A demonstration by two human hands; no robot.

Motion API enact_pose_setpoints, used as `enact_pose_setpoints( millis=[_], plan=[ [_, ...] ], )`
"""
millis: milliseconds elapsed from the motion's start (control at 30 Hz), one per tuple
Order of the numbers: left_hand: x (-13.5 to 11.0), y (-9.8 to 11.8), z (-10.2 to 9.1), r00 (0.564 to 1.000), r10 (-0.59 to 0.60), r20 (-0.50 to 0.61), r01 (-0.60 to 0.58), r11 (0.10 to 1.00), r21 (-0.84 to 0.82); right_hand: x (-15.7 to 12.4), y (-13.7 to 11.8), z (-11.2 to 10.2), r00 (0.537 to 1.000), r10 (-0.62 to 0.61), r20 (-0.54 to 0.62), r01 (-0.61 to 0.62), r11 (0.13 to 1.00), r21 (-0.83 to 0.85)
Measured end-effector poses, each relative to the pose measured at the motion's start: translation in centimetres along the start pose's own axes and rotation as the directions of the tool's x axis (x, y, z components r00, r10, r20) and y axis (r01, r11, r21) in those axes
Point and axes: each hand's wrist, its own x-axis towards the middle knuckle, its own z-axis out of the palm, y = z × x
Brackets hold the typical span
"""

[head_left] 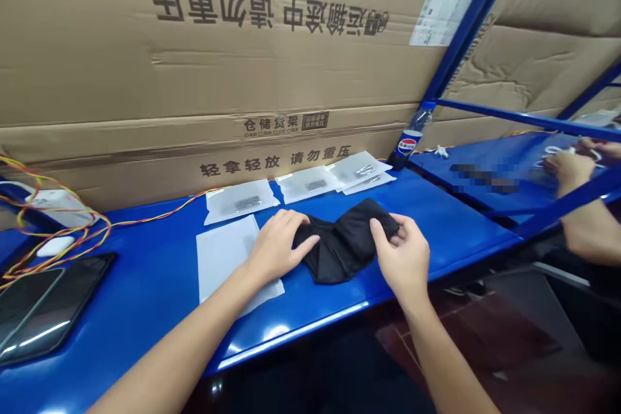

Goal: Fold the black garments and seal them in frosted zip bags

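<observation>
Inspection found a folded black fabric piece [342, 244] lying on a blue tabletop [160, 301], near the front edge and between the two hands. The left hand [279, 247] was open, with its fingers spread over the left end of the fabric and its thumb extended along the near side. The right hand [400, 253] was partly closed, its fingers and thumb gripping the fabric's right end. The fabric appeared soft, light and limp, and its bunched folds were likely to shift under handling. Its folded ends were judged the most secure places to take hold.

A white paper sheet [233, 259] lay partly under the left hand, beside the fabric. Three clear sealed bags [310, 184], each holding a small dark item, lay in a row beyond it, near a cardboard carton [194, 45] standing along the back of the tabletop. A Pepsi bottle [407, 142] stood at the right end of the row, against a blue steel upright [466, 32]. On the left were a dark tablet [48, 304], a white power strip [55, 207] and tangled red and yellow wires [58, 236]. A co-worker's hands [570, 168] were at work on a neighbouring blue bench [485, 197], at the right of the view.
</observation>
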Motion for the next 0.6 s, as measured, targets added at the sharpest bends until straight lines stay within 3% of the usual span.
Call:
enact_pose_setpoints(
  millis=[100,167,333,433,533,600],
  plan=[
    [-0.2,0.1,0.5,0.989,0.067,0.131,-0.064,0.998,-0.029,1.6,2.6,-1.3,0.992,-0.114,-0.061,0.096,0.966,-0.241],
    [-0.1,0.0,0.4,0.98,0.07,0.184,-0.07,0.998,-0.011,1.6,3.3,-1.6,0.969,-0.245,-0.035,0.225,0.931,-0.287],
    [-0.1,-0.4,-1.6,0.966,0.017,0.259,-0.03,0.999,0.045,-0.7,1.3,0.0,0.882,-0.389,0.266,0.452,0.858,-0.245],
    [-1.1,-1.1,-3.1,0.958,-0.058,0.281,0.026,0.993,0.117,-1.2,0.1,1.1,0.885,-0.363,0.292,0.43,0.877,-0.213],
    [-3.1,-2.2,-4.6,0.947,-0.157,0.279,0.107,0.977,0.186,0.4,0.1,0.6,0.927,-0.264,0.265,0.3,0.948,-0.103],
    [-4.6,-2.9,-5.5,0.939,-0.211,0.272,0.159,0.967,0.2,2.2,1.0,-0.4,0.968,-0.164,0.191,0.191,0.973,-0.129]
  ],
)
